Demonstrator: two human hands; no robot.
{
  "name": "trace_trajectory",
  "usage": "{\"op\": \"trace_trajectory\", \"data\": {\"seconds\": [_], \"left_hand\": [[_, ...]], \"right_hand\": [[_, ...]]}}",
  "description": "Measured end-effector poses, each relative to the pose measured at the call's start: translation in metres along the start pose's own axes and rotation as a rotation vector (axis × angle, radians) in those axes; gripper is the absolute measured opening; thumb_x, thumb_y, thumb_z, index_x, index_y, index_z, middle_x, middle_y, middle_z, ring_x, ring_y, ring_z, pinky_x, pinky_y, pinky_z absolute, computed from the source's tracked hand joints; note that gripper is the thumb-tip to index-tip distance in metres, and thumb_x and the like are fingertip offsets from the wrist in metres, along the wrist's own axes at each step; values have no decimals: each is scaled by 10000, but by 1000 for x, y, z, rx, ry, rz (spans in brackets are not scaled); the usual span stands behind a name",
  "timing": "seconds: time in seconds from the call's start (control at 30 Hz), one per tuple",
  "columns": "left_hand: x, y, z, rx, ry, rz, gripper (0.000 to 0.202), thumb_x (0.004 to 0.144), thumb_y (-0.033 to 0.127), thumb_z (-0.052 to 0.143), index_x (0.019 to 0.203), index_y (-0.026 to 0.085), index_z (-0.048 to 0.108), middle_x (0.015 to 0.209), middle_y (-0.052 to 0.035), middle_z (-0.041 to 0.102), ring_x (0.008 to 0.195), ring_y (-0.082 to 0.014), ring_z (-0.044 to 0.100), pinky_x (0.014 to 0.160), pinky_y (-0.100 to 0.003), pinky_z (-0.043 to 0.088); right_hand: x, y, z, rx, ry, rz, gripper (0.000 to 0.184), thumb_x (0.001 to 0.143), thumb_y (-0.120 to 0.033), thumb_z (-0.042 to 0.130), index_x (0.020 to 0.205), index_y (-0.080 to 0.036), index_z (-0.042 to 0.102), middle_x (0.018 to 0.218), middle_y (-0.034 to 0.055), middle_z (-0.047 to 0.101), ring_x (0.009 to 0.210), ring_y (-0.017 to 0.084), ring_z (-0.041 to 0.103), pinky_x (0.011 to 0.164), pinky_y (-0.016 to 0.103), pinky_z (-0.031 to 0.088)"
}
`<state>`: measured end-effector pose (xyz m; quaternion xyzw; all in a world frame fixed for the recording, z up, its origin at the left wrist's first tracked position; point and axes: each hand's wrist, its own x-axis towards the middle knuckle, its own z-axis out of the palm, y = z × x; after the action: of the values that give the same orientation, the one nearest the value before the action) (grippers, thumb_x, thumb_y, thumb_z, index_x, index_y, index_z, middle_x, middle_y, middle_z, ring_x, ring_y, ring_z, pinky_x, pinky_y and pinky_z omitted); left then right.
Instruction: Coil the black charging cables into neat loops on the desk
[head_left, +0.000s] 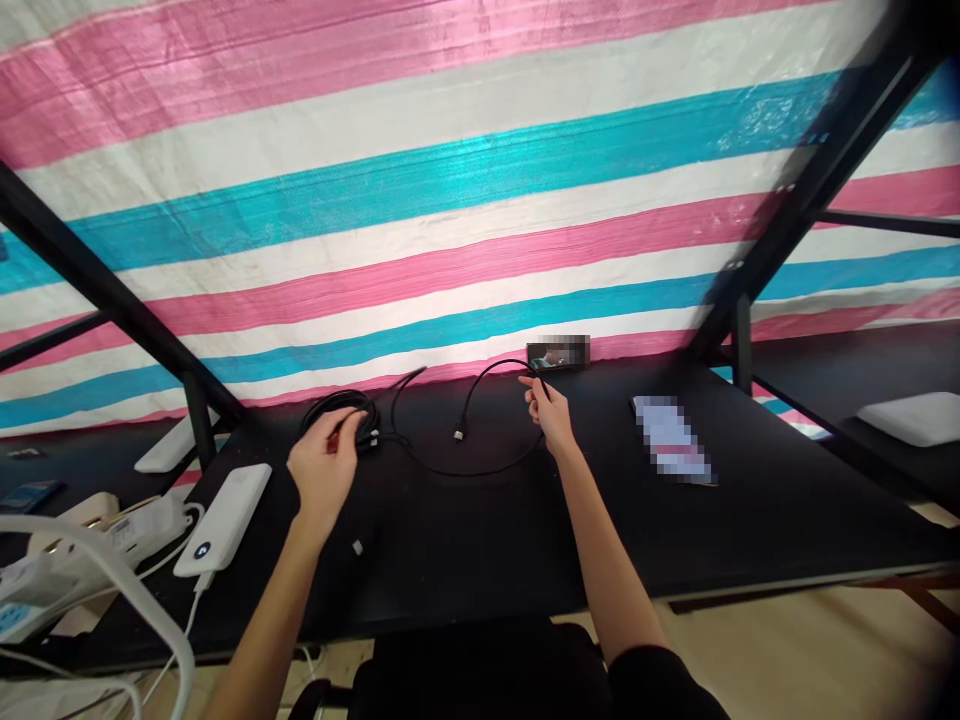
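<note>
My right hand (551,412) is closed on a black cable (466,468), its index finger pointing left. One end of this cable, with a metal plug (459,433), arcs down to the left of the hand. My left hand (324,458) has thumb and fingertips pinched together, in front of a coil of black cable (330,400); whether anything is between them is hidden. Beside those fingers lies a dark connector with metal tips (371,440). A small whitish piece (358,547) rests on the black table (480,550) nearer to me.
A white power bank (225,520) with a white cord lies at left, by a white power strip (135,530). A phone with a blurred screen (673,440) lies to the right. Another phone (556,354) leans against the striped sheet (465,190) at the back. Black metal struts (795,200) flank the table.
</note>
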<state>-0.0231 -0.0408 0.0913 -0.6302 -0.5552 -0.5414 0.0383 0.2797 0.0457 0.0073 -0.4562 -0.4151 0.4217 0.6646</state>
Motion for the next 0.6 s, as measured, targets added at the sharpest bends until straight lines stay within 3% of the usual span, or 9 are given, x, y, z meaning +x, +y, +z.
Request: {"op": "trace_trajectory", "data": {"seconds": [0.17,0.3,0.5,0.6], "left_hand": [[10,-10,-21,-99,214,-111,210,828,317,544,850,168,691,837,-46,703,808,-179,646,798,-297,490],[3,-13,-27,-108,263,-102,180,808,306,576,850,176,694,822,-42,700,786,-173,648,789,-303,500],[-13,2,-26,72,46,221,97,775,276,640,771,225,722,656,-2,687,539,-126,598,558,-235,471],[-19,11,-18,80,-95,450,63,767,251,665,786,236,723,620,14,683,504,-104,588,559,-219,461]], "right_hand": [[2,-6,-4,68,72,-26,458,730,-600,572,921,-190,646,601,-48,441,370,21,285,321,188,163],[1,-9,-4,59,100,-67,459,743,-608,559,914,-191,641,588,-47,441,374,26,282,326,190,180],[-8,-9,9,-84,-84,-139,429,820,-570,494,930,-194,668,640,-17,476,412,38,333,349,196,225],[-14,-8,19,-127,-240,-142,408,828,-546,501,934,-201,690,704,8,520,495,61,425,384,189,293]]}}
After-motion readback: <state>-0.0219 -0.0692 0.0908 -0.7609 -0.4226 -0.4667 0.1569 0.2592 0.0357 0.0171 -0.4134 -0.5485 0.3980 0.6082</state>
